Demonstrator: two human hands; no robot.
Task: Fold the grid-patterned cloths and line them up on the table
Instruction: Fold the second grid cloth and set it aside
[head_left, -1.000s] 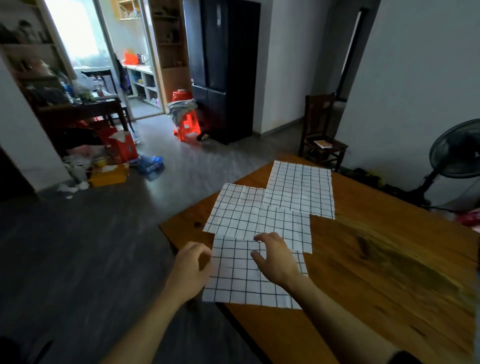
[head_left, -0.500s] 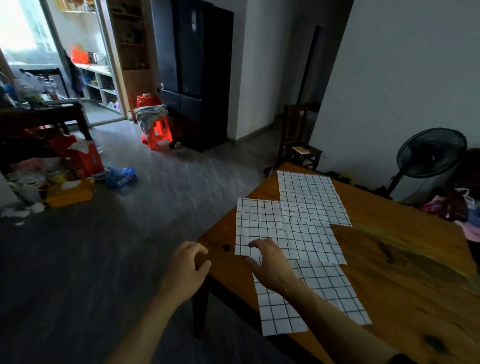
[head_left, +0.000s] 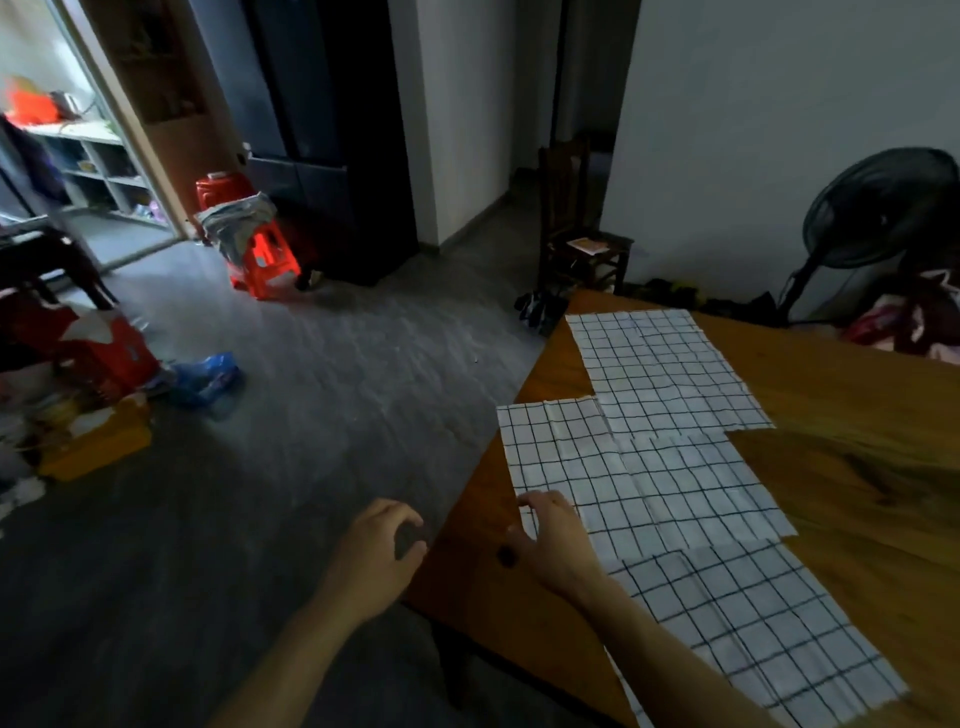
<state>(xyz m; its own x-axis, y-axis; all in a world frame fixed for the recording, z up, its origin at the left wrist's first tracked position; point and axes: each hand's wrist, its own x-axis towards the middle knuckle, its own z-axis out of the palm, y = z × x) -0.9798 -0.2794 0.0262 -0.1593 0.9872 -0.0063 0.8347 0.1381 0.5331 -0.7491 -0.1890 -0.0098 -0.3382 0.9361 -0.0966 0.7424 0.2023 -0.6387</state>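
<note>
— How many cloths lie on the desk (head_left: 857, 499), and in what state?

— Three white cloths with a black grid, each flat and unfolded. The far cloth (head_left: 660, 369) lies near the desk's far corner. The middle cloth (head_left: 639, 478) overlaps its near edge. The near cloth (head_left: 753, 634) overlaps the middle one and runs toward me.

— Any contact?

— My right hand (head_left: 556, 540) rests on the middle cloth's near-left corner.
</note>
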